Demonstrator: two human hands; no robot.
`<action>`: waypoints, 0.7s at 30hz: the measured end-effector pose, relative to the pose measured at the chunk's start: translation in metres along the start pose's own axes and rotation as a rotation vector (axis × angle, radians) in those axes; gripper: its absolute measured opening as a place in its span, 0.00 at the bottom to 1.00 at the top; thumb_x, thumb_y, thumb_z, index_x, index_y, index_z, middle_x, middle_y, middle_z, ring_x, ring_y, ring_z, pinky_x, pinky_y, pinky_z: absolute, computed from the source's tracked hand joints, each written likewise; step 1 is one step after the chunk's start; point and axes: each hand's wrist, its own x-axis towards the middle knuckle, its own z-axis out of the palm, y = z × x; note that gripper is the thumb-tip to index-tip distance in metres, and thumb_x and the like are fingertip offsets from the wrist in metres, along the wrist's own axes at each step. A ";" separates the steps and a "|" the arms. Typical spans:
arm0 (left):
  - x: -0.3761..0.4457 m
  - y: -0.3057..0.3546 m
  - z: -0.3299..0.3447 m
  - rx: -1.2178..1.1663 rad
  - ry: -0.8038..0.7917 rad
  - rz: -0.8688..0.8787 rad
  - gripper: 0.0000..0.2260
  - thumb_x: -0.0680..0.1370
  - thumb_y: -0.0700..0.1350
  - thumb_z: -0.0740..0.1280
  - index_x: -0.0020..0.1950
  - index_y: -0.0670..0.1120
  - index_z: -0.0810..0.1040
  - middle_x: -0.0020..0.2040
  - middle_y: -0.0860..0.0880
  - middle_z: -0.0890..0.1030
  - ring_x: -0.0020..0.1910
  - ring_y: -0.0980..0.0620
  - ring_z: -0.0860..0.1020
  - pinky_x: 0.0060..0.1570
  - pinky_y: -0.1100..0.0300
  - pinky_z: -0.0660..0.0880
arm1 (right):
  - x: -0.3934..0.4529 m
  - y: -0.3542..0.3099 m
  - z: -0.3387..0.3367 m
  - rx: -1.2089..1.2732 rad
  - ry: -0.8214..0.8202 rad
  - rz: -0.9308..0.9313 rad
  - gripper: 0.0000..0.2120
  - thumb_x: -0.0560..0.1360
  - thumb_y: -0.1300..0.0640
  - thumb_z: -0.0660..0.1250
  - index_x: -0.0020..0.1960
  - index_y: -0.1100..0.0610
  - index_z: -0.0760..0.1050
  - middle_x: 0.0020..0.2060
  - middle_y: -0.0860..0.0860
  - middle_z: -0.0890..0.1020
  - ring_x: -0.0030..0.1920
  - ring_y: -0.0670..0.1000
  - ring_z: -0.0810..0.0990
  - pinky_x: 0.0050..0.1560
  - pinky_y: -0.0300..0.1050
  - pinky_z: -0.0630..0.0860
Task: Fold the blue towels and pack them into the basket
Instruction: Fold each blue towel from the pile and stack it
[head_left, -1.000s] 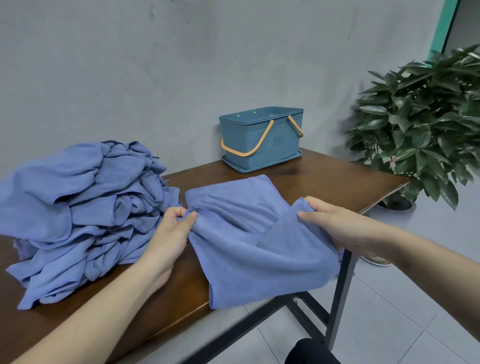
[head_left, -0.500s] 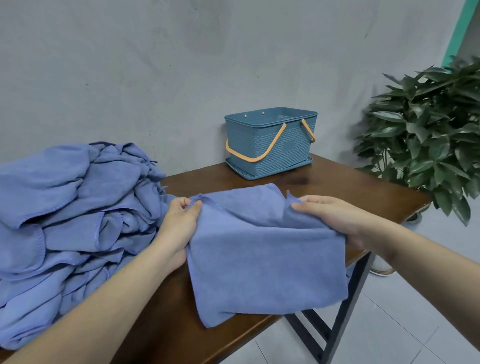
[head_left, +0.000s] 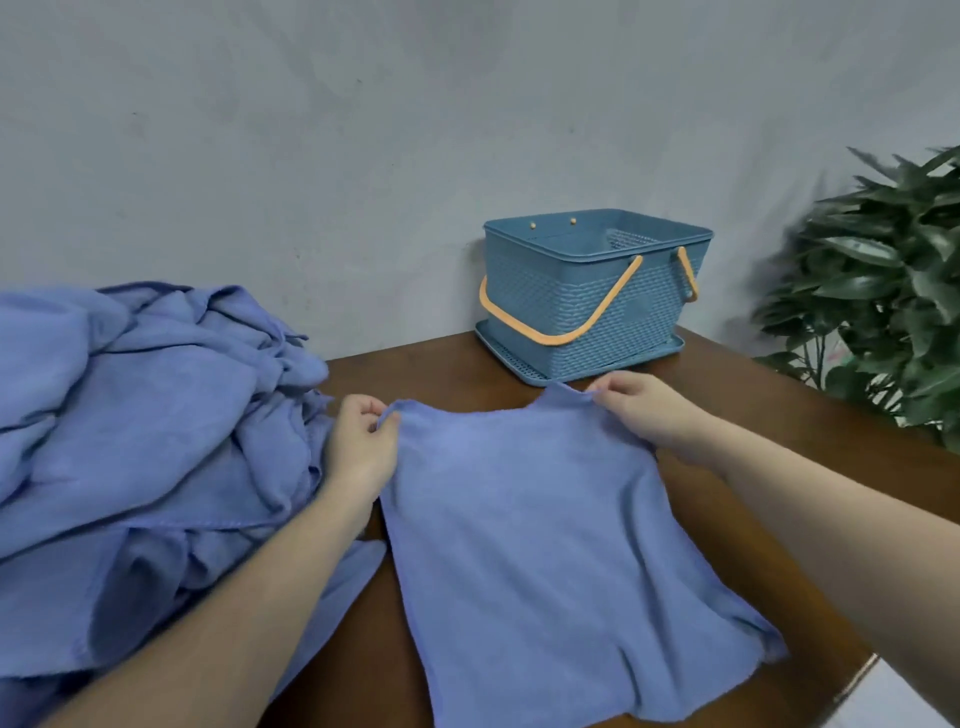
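A blue towel (head_left: 550, 551) lies spread on the brown table (head_left: 769, 457), its near edge reaching the table's front edge. My left hand (head_left: 361, 441) pinches its far left corner and my right hand (head_left: 649, 408) pinches its far right corner, both just above the tabletop. Beyond them, against the wall, stands a blue basket (head_left: 561, 291) with orange handles; what shows of its inside holds no towel. A big heap of crumpled blue towels (head_left: 135, 431) covers the table's left side, touching my left forearm.
A grey wall runs close behind the table. A leafy green plant (head_left: 883, 291) stands past the table's right edge. The front right table corner (head_left: 862, 670) meets pale floor tiles.
Both hands have carried the towel's corners away from me toward the basket, and the towel now lies flatter and longer on the table. The view has tilted down and closer.
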 end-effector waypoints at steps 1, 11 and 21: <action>0.001 -0.005 0.002 0.004 -0.015 0.020 0.08 0.81 0.41 0.64 0.44 0.46 0.68 0.31 0.49 0.68 0.29 0.52 0.64 0.29 0.58 0.59 | 0.006 0.010 0.005 -0.061 0.008 -0.006 0.07 0.80 0.60 0.64 0.45 0.55 0.79 0.41 0.49 0.82 0.41 0.47 0.78 0.40 0.37 0.75; 0.019 -0.015 0.003 0.060 0.006 0.115 0.10 0.80 0.40 0.64 0.44 0.52 0.67 0.35 0.46 0.74 0.31 0.51 0.68 0.31 0.57 0.63 | 0.033 0.028 0.010 -0.189 0.195 -0.088 0.07 0.77 0.56 0.64 0.45 0.60 0.73 0.39 0.53 0.81 0.42 0.53 0.79 0.44 0.52 0.73; 0.015 -0.016 0.004 0.457 -0.113 0.187 0.10 0.77 0.48 0.70 0.55 0.52 0.73 0.57 0.53 0.70 0.53 0.47 0.75 0.53 0.50 0.75 | 0.031 0.045 0.009 -0.267 0.082 0.021 0.13 0.75 0.46 0.68 0.59 0.42 0.74 0.50 0.44 0.82 0.53 0.49 0.81 0.57 0.51 0.77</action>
